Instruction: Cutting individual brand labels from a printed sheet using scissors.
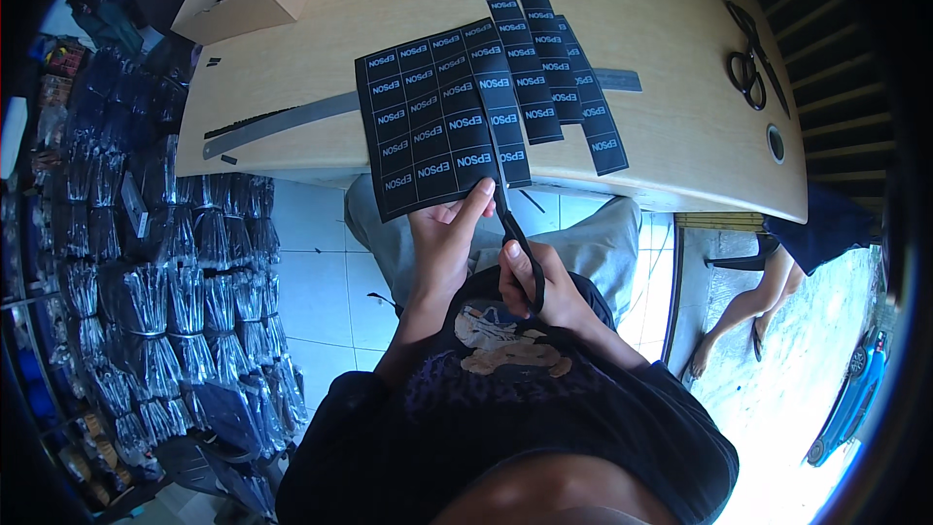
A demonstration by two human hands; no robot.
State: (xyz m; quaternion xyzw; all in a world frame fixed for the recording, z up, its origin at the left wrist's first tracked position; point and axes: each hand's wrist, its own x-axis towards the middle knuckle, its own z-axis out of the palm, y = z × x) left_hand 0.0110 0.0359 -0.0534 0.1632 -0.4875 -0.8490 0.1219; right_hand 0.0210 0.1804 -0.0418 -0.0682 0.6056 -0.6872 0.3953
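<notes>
Head view: The black sheet, marked with a grid of pale lines, lies directly ahead of both hands, its near edge overhanging the tabletop. The left hand pinches this near edge, thumb on the upper face, fingers underneath. The right hand is closed around the handles of the black scissors, to the right of the left hand and nearer the body.

Critical alignment: the long axis of the scissors points away from the body, tilting slightly left, nearly in line with the slit beside the rightmost column. The right hand is nearer to that column; the left thumb sits just left of the blades. Blade opening cannot be determined. The column appears joined to the sheet at its far end.

Loose strips lie to the right, long axes also pointing away. A metal ruler passes crosswise beneath the sheet.
</notes>
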